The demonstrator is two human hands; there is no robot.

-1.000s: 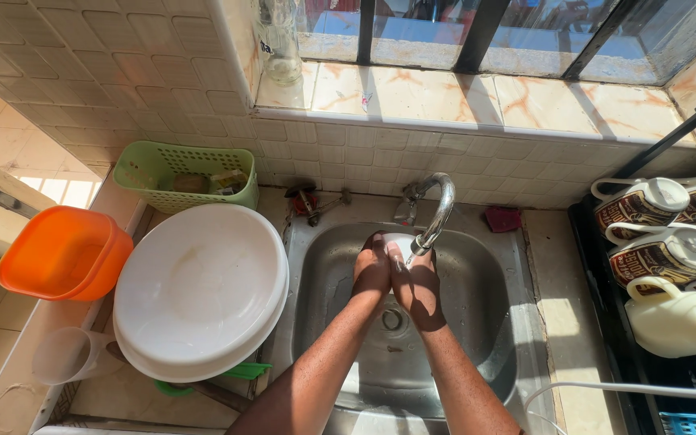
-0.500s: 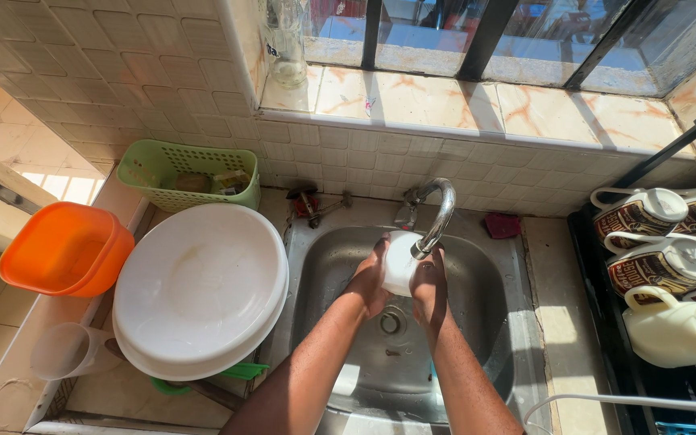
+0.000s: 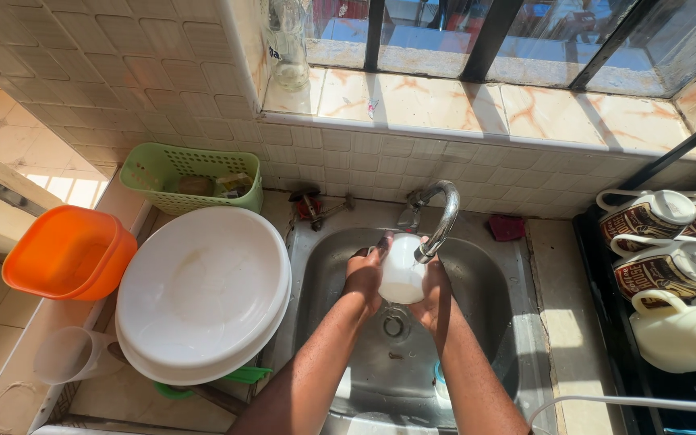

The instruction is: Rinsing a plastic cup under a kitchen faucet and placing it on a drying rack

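Both of my hands hold a small white cup [image 3: 403, 270] over the steel sink [image 3: 485, 282], right under the spout of the curved metal tap [image 3: 441, 211]. My left hand [image 3: 364, 274] grips the cup's left side. On the cup's right side and underside sits my right hand [image 3: 434, 300], partly hidden behind the cup. The sink drain [image 3: 394, 324] lies directly below the hands.
A large white basin [image 3: 203, 294] lies upside down left of the sink, with an orange bowl [image 3: 66, 251] and a green basket [image 3: 191, 177] beyond it. A clear jug [image 3: 74, 354] lies at the lower left. Patterned mugs [image 3: 646, 217] and a cream jug [image 3: 682, 334] rest on the black rack at right.
The cup has been turned and raised closer to the tap spout. My hands have shifted slightly around it, staying over the sink.
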